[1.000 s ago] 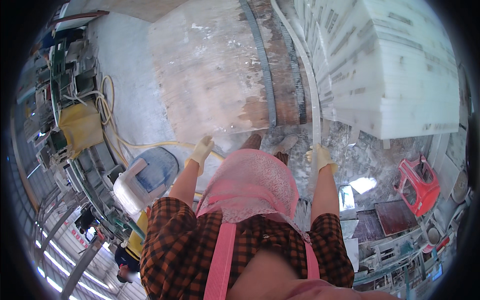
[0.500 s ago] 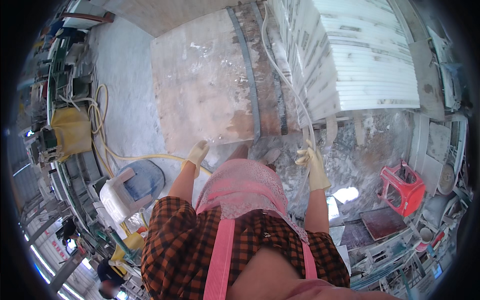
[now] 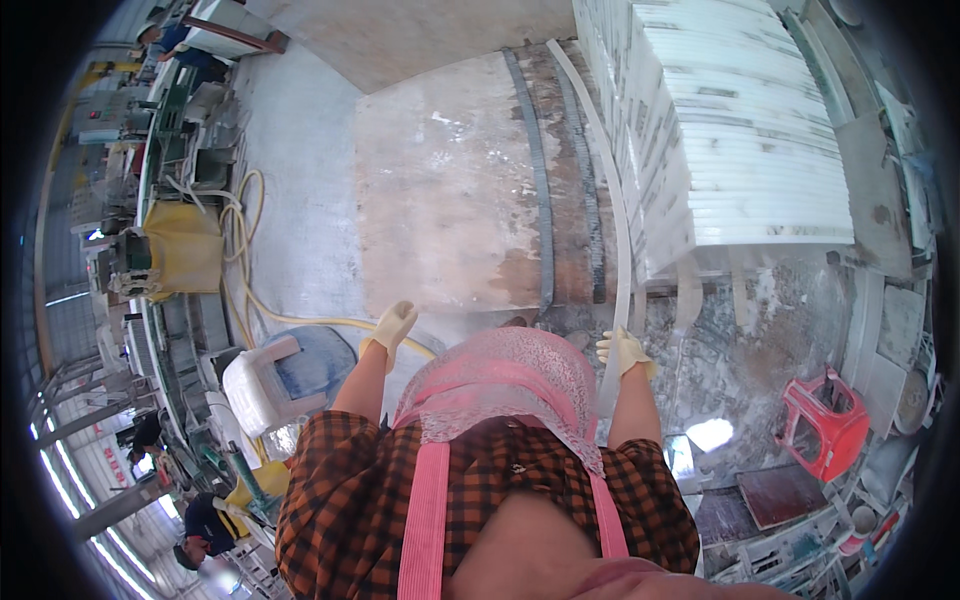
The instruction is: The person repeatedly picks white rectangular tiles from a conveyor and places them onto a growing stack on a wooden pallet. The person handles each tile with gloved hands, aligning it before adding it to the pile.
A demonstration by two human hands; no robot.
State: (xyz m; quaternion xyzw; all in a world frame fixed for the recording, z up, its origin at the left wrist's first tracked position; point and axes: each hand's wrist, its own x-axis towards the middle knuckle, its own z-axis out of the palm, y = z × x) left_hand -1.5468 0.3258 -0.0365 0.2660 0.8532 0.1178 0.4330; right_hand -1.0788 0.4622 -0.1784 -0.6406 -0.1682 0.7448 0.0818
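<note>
My right hand (image 3: 624, 352), in a cream glove, is closed around a long, pale, flat strip (image 3: 612, 190). From there the strip curves away past the stacked white slabs to the far side of the floor; its near end drops beside my apron. Also gloved in cream, my left hand (image 3: 394, 324) hangs in the air left of the pink apron (image 3: 500, 375). Its fingers are loosely bent and apart from anything, with nothing visible in them. Below and beyond it lies a large, worn, brownish board (image 3: 440, 210).
Tall stacked white slabs (image 3: 760, 150) stand at the right. A red plastic stool (image 3: 835, 425) sits lower right. A yellow hose (image 3: 300, 318) runs past a blue-grey tub (image 3: 325, 365) on the left. Machines line the left side, and other people work at the far and near left.
The view has shifted, so the surroundings appear farther right and lower. The strip in my right hand has turned and now shows its broad face. My left hand stays raised on its side.
</note>
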